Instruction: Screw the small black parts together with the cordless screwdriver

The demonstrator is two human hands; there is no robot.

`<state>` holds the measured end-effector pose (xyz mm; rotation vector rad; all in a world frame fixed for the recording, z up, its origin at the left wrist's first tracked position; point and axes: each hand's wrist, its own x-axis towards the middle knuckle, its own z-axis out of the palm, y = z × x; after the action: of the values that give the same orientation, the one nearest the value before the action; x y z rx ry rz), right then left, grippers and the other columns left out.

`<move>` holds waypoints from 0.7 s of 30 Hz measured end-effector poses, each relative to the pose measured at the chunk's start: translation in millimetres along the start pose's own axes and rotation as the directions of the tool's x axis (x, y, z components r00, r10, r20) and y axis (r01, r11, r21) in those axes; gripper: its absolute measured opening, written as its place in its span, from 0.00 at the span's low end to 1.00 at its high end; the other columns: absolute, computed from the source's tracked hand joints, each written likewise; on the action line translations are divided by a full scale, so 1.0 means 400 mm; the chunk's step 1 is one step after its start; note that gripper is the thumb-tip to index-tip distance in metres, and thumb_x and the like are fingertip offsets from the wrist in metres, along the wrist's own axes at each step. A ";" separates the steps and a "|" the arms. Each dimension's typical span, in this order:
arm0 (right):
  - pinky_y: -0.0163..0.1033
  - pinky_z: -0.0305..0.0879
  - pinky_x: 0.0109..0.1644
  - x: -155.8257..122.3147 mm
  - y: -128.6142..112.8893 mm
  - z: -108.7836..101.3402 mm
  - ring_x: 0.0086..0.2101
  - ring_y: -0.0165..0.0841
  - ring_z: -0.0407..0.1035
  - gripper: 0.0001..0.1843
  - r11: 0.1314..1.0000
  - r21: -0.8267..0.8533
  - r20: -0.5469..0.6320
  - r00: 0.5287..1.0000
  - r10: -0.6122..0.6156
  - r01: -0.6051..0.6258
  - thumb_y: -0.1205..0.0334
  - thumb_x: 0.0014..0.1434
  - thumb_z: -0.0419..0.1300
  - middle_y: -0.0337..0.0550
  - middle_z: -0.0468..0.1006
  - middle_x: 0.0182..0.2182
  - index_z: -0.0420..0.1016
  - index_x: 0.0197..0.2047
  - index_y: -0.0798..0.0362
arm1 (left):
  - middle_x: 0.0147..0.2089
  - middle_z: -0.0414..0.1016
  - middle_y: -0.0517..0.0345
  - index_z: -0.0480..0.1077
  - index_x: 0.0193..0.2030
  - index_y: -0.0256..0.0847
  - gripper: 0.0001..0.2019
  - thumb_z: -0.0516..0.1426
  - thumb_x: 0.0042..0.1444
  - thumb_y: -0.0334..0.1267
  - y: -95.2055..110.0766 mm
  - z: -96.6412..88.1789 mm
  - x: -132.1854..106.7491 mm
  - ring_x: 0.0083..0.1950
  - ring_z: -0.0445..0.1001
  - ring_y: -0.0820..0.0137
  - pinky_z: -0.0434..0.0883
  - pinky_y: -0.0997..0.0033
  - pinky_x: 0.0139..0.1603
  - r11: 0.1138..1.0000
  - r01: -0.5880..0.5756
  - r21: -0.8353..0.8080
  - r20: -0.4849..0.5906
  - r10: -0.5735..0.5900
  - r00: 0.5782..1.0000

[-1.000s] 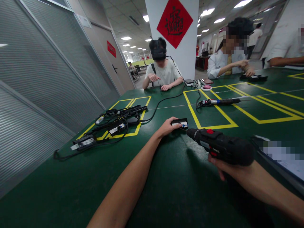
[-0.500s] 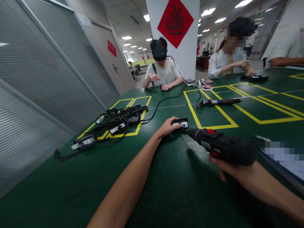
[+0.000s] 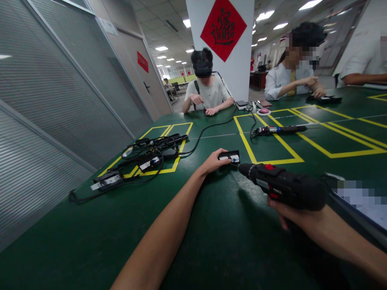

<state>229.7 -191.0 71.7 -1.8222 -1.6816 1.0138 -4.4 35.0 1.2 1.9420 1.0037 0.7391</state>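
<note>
On the green table, my left hand [image 3: 215,162] grips a small black case [image 3: 229,153] with a white strip and a blue spot inside. Its thumb presses along the near side, and the other fingers are hidden behind the case. My right hand [image 3: 284,211] is wrapped round the handle of a black and red cordless drill [image 3: 281,183]. The drill points left, and its thin bit reaches the near right corner of the case. Whether the bit touches a screw there is too small to tell.
Black cabled devices [image 3: 151,155] lie in a yellow taped frame on the left. A pen-shaped tool [image 3: 279,129] lies beyond the drill. At right is a tablet-like screen [image 3: 363,205]. Across the table, a person [image 3: 208,90] and another person [image 3: 290,82] handle small parts.
Almost nothing differs. Both hands, the case and the drill keep their places, with only a very slight shift of the drill.
</note>
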 end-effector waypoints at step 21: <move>0.36 0.57 0.20 -0.002 -0.005 0.000 0.19 0.30 0.63 0.23 0.997 0.063 -0.001 0.999 0.041 -0.041 0.43 0.59 0.55 0.37 0.72 0.18 0.72 0.20 0.49 | 0.47 0.74 0.53 0.66 0.51 0.36 0.25 0.62 0.48 0.46 -0.008 -0.003 0.004 0.45 0.73 0.66 0.69 0.67 0.48 1.000 -0.024 -0.010 0.009 0.024 1.000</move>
<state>228.6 -191.4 73.3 -1.8230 -1.5992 1.0692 -5.9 38.2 -0.7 1.9505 0.9717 0.7468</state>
